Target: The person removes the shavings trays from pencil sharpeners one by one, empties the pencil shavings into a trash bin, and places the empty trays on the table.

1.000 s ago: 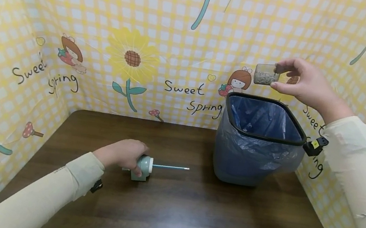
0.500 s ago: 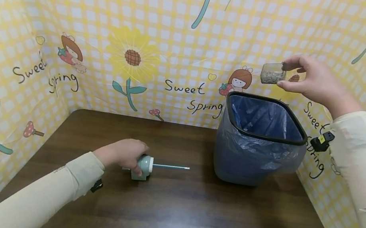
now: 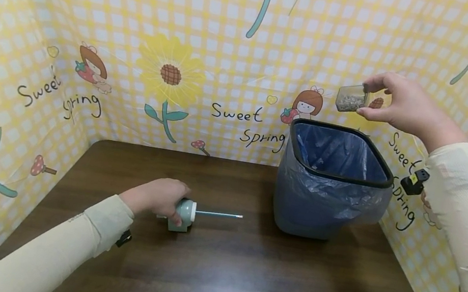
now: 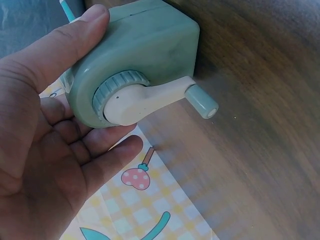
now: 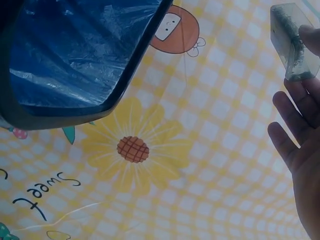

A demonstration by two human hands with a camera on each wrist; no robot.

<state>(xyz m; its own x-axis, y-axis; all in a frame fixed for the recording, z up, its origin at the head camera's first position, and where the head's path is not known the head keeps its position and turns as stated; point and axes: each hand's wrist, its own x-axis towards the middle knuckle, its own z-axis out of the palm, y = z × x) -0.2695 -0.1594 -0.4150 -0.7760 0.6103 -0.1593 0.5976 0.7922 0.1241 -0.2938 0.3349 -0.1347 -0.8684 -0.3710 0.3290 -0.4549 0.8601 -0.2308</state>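
A pale green hand-crank pencil sharpener [image 3: 183, 216] lies on the brown table, with a blue pencil [image 3: 218, 213] sticking out of it to the right. My left hand [image 3: 160, 197] grips its body; the left wrist view shows the thumb [image 4: 65, 45] on the casing and the white crank [image 4: 157, 97] facing outward. High over the back right, my right hand [image 3: 416, 112] pinches a clear shavings drawer [image 3: 350, 102] between thumb and fingertips. Grey shavings lie inside the tilted drawer, which is above the trash bin's opening.
The blue trash bin [image 3: 308, 205], lined with a clear plastic bag, stands at the table's back right. Patterned yellow checked cloth [image 3: 238, 64] encloses the back and both sides of the table [image 3: 221, 278].
My right hand has moved a little to the right with the shavings drawer, and the drawer's tilt has changed. My left hand and the pencil sharpener stay in place.
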